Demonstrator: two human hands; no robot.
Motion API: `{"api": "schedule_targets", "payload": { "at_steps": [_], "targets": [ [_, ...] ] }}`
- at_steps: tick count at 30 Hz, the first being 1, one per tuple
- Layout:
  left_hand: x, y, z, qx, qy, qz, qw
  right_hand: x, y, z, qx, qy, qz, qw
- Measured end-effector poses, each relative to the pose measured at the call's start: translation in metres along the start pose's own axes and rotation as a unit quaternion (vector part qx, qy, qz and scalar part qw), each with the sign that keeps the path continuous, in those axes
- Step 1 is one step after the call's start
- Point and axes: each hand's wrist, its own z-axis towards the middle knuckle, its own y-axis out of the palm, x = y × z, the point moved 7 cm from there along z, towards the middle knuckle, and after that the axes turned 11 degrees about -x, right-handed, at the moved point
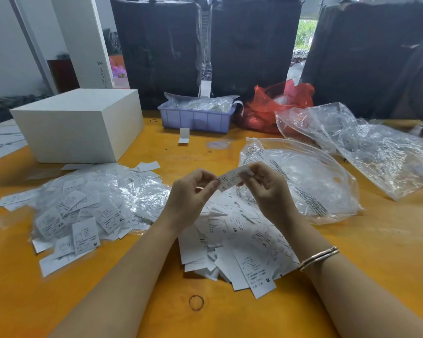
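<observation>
A small white printed size label (230, 179) is held in the air above the orange table (142, 298). My left hand (190, 195) pinches its lower left end. My right hand (270, 189) pinches its upper right end with curled fingers; a gold bangle sits on that wrist. Under my hands lies a loose pile of white labels (239, 242) marked S, XS, XL and M. To the left spreads a second pile of labels in small clear sleeves (88, 211).
A white block (81, 125) stands at the back left. A lilac plastic bin (195, 118) and a red bag (276, 103) sit at the back. Clear plastic bags (327, 181) lie to the right. A rubber band (196, 302) lies near the front. Dark wrapped bales (252, 50) rise behind the table.
</observation>
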Motion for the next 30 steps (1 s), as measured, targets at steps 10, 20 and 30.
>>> {"api": "schedule_targets", "payload": {
  "at_steps": [10,20,30],
  "targets": [
    [0.001,0.003,-0.002,0.001,0.021,-0.022,1.0,-0.006,0.007,-0.002,-0.019,-0.059,-0.122,0.991],
    [0.0,-0.001,-0.003,0.035,0.018,-0.049,0.998,0.0,0.022,-0.005,-0.05,-0.026,-0.094,0.994],
    [-0.021,-0.052,-0.011,0.163,-0.111,0.233,0.952,0.024,0.013,-0.005,-0.034,0.102,0.162,0.981]
  ]
}}
